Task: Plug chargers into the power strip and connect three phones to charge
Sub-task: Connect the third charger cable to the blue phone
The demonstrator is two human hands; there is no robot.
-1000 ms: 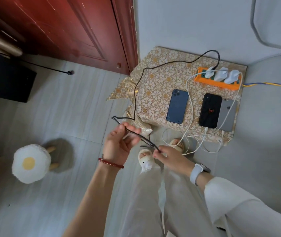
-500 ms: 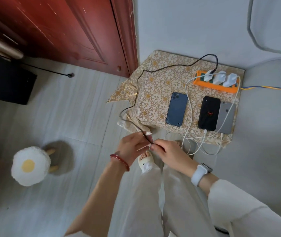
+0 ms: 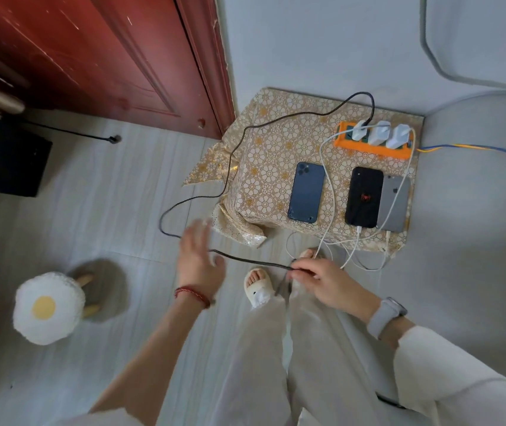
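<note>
An orange power strip (image 3: pixel 346 143) lies at the back of a low table under a gold floral cloth (image 3: pixel 279 142). Three white chargers (image 3: pixel 380 135) sit plugged into it. A blue phone (image 3: pixel 306 192), a black phone (image 3: pixel 364 196) and a grey phone (image 3: pixel 395 204) lie face down in a row. White cables (image 3: pixel 328 186) reach the black and grey phones. A black cable (image 3: pixel 245 127) runs from the leftmost charger off the table's left side; my right hand (image 3: pixel 322 281) pinches its free end. My left hand (image 3: pixel 197 259) hovers open beside the cable, blurred.
A red wooden door (image 3: pixel 107 56) stands at the back left, with a dark box (image 3: pixel 5 155) on the floor beside it. A fried-egg stool (image 3: pixel 48 307) sits at the left. My slippered feet (image 3: pixel 257 287) stand just before the table. A blue-yellow cord (image 3: pixel 476 149) leads right.
My left hand has let go of the black cable and spread open, moving left. My right hand keeps the cable's end, now stretched out straighter. The camera has moved closer.
</note>
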